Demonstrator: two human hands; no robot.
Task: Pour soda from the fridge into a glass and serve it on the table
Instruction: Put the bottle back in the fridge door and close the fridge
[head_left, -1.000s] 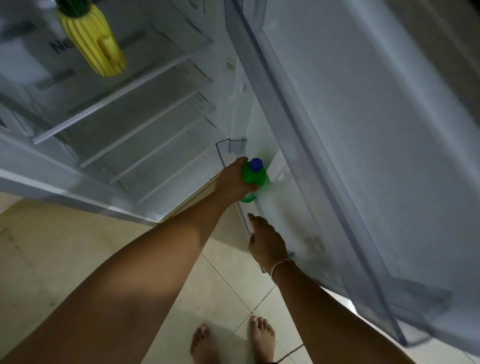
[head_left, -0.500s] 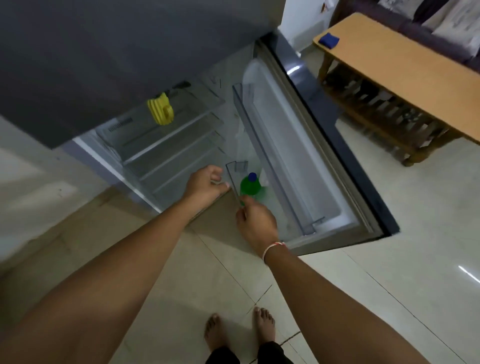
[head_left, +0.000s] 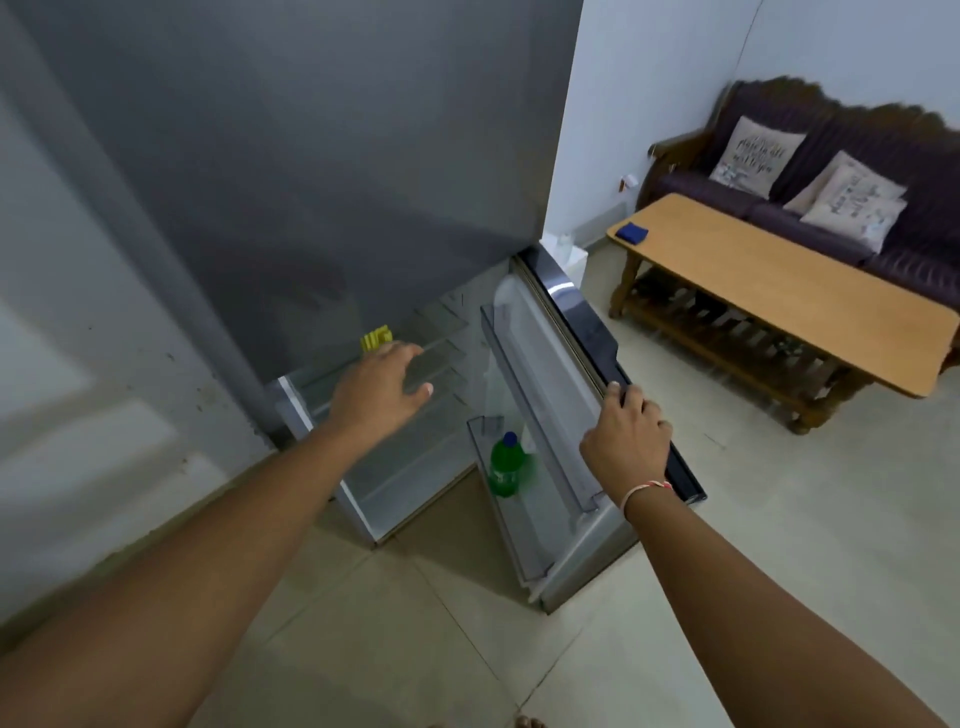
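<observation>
A green soda bottle (head_left: 505, 467) with a blue cap stands upright in the bottom shelf of the open fridge door (head_left: 587, 332). My right hand (head_left: 626, 439) grips the outer edge of that door, to the right of the bottle. My left hand (head_left: 382, 387) hovers in front of the fridge's glass shelves with fingers apart, holding nothing. The grey fridge (head_left: 311, 156) fills the upper left. A wooden table (head_left: 779, 286) stands at the right. No glass shows.
A yellow object (head_left: 376, 339) sits on an upper fridge shelf behind my left hand. A small blue thing (head_left: 631, 232) lies on the table's near end. A dark sofa (head_left: 841, 135) with cushions stands behind the table. Tiled floor (head_left: 779, 519) lies between fridge and table.
My left hand let go of the bottle and rose to the shelves. My right hand moved from beside the bottle to the door's edge. My view pulled up and back.
</observation>
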